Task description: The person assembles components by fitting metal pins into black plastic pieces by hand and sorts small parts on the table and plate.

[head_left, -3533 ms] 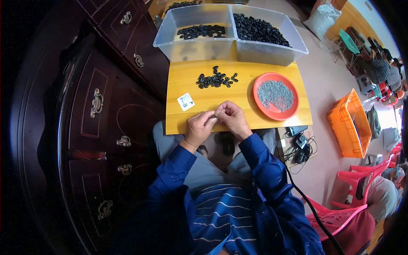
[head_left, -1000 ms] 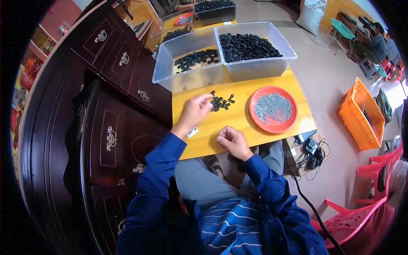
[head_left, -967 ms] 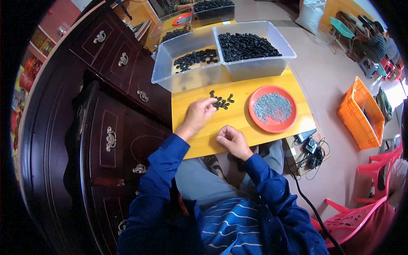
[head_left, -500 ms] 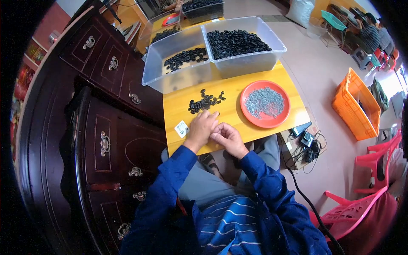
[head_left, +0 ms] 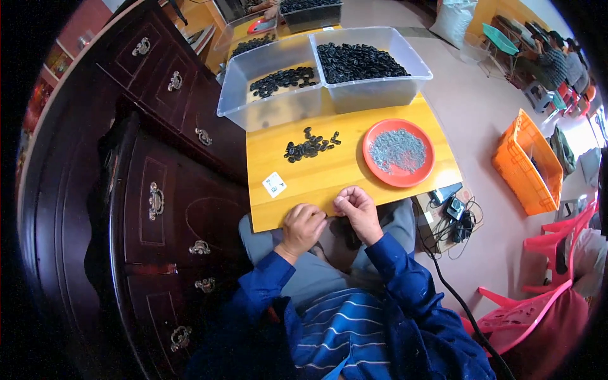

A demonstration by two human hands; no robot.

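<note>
My left hand (head_left: pixel 303 229) is at the near edge of the yellow table (head_left: pixel 275 212), fingers curled together. Just to its right, my right hand (head_left: pixel 358 211) is closed in a pinch, thumb against the forefinger. Anything in either hand is too small or hidden to make out. Beyond them lies a loose pile of small black oval plastic pieces (head_left: pixel 310 147). A red plate (head_left: pixel 399 181) to the right holds many small grey metal pieces (head_left: pixel 398 152), perhaps screws or pins. Left of the pile lies a white printed card (head_left: pixel 274 184).
Two clear plastic bins stand at the table's far side; the left bin (head_left: pixel 272 111) holds some black pieces, the right bin (head_left: pixel 373 88) many. A dark wooden cabinet (head_left: pixel 183 221) borders the left. Rightward are cables (head_left: pixel 465 221), an orange crate (head_left: pixel 516 171) and a pink chair (head_left: pixel 525 310).
My left hand has drawn back from beside the black pile to the table's near edge. My right hand has shifted slightly right, and the hands are now a little apart.
</note>
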